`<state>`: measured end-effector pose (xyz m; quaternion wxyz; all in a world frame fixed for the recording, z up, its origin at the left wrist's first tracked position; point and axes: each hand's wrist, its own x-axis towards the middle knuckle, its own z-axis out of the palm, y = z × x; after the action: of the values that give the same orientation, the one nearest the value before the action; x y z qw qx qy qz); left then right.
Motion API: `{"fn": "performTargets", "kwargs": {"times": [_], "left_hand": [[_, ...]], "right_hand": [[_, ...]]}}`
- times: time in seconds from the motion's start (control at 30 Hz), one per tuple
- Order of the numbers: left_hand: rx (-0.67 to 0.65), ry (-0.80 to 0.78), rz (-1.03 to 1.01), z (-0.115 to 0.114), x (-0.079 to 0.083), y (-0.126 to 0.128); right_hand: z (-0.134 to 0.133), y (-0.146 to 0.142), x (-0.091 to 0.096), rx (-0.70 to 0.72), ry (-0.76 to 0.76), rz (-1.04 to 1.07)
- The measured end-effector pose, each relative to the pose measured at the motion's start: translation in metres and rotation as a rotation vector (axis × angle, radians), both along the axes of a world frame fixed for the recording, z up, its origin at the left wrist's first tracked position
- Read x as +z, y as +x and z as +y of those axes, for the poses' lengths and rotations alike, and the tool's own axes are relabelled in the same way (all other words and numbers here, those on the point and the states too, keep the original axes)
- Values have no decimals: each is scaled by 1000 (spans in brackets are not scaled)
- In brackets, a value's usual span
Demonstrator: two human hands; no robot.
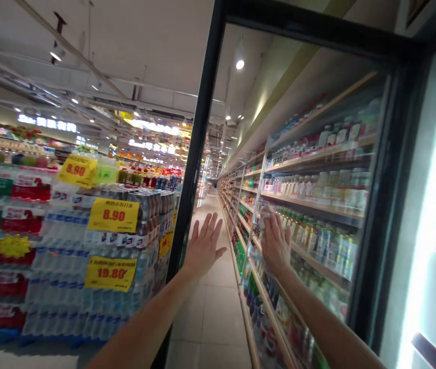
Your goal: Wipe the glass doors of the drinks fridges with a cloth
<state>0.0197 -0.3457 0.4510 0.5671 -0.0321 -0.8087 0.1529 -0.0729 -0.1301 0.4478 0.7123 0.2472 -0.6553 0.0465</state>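
Note:
A glass door [236, 138] in a black frame stands swung open in front of me, and shelves of bottles show through the pane. My left hand [204, 243] is at the pane near the frame's left side, fingers spread and nothing in it. Further right on the glass, my right hand [275, 241] presses a crumpled white cloth [267, 212] under its fingers; whether it is fabric or paper is hard to tell. Part of the cloth is hidden by the hand.
Stacked packs of bottled drinks [60, 266] with yellow price signs [113, 215] stand on the left. A lit cooler [433, 205] with shelves is at the right edge. Beyond the glass runs a tiled aisle floor [218, 307] beside long drink shelves [310, 200].

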Motion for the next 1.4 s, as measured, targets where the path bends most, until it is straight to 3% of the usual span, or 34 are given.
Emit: {"fn": "performTargets", "kwargs": {"times": [0.17, 0.2, 0.33, 0.4, 0.47, 0.53, 0.6, 0.7, 0.8, 0.87, 0.97, 1.03, 1.1, 1.2, 1.23, 1.3, 1.4], "left_hand": [[24, -47, 85, -2, -6, 0], [35, -53, 99, -2, -8, 0], [54, -62, 126, 0, -8, 2], [41, -73, 120, -2, -5, 4], [28, -97, 100, -6, -4, 6], [17, -130, 88, -11, -4, 9], [13, -153, 87, -16, -5, 13], [9, -167, 73, -20, -5, 19], [-9, -173, 68, -15, 10, 23], [-11, -158, 96, -8, 31, 23], [-1, -108, 152, 2, 66, 18], [-1, -94, 169, 6, 81, 14], [-3, -102, 171, 6, 85, 12], [2, -116, 175, 5, 81, 14], [5, -118, 175, 6, 79, 14], [7, -119, 181, 6, 77, 16], [3, -124, 189, 6, 77, 15]], "right_hand": [[-27, 5, 25, 153, 393, 112], [-32, 5, 37, 161, 378, 120], [-59, 10, 98, 128, 86, 39], [-72, 17, 116, 133, 166, 71], [-80, 21, 120, 144, 381, 156], [-76, 19, 122, 141, 464, 184], [-56, 9, 127, 121, 282, 106], [-7, -11, 141, 102, -219, -75], [22, -20, 147, 94, -570, -179], [15, -15, 145, 82, -531, -171], [-11, -5, 144, 66, -103, -67], [-8, -5, 149, 68, 36, -36], [24, -13, 157, 83, -141, -97], [95, -31, 167, 119, -680, -275], [113, -35, 168, 111, -748, -294], [125, -37, 167, 107, -811, -313], [88, -27, 159, 114, -657, -287]]}}
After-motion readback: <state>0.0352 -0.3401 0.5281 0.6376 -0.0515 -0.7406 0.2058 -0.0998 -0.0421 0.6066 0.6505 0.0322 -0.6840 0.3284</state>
